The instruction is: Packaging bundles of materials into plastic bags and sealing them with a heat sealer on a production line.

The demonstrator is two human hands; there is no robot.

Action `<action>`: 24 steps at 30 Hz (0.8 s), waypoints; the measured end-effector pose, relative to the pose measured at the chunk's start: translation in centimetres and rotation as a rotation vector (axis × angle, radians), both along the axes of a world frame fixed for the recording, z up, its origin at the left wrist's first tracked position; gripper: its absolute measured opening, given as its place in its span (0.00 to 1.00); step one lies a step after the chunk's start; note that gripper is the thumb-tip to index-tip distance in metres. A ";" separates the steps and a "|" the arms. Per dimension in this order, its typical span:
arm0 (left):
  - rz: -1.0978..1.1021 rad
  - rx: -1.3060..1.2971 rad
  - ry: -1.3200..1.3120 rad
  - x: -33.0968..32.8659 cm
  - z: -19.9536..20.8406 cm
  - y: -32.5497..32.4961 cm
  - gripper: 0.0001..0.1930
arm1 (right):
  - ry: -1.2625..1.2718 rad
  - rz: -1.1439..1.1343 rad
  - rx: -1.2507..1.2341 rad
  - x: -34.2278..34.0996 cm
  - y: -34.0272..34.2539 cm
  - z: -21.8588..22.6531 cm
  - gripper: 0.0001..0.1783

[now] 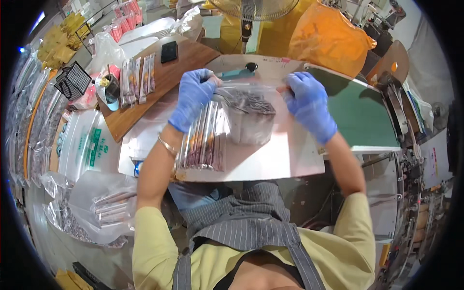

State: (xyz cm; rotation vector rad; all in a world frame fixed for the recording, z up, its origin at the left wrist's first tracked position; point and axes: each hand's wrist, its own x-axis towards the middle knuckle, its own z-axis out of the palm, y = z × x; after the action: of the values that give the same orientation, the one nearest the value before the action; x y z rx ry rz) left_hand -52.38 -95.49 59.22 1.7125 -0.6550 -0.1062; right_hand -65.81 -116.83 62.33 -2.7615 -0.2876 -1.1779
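A clear plastic bag (249, 89) is stretched sideways between my two blue-gloved hands. My left hand (195, 96) is closed on its left end, fingertips pinched together. At the opposite end, the fingers of my right hand (309, 104) are curled in and pinch the edge. Behind and below the bag stands a grey block-shaped container (251, 128) with thin dark pieces at its top, seen partly through the plastic. Several long slim printed packets (205, 137) lie side by side on the white table (275, 162), just below my left hand.
A wooden board (166, 79) at the left carries more slim packets (137, 79), a black phone-like object (169, 51) and a cup (112, 89). A green surface (360, 113) lies right. Ahead are a fan (246, 29) and an orange sack (331, 38). Plastic bags (106, 203) sit lower left.
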 end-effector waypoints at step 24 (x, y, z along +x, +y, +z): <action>-0.156 -0.303 0.746 5.8 -19.2 -8.8 0.11 | -0.024 0.176 0.894 25.2 0.1 -10.1 0.11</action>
State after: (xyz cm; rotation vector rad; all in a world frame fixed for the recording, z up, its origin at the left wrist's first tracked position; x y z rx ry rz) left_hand -46.59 -104.29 40.01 1.1990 -0.2229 -0.6841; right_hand -40.58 -116.73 52.26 -1.9026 0.0104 -0.9662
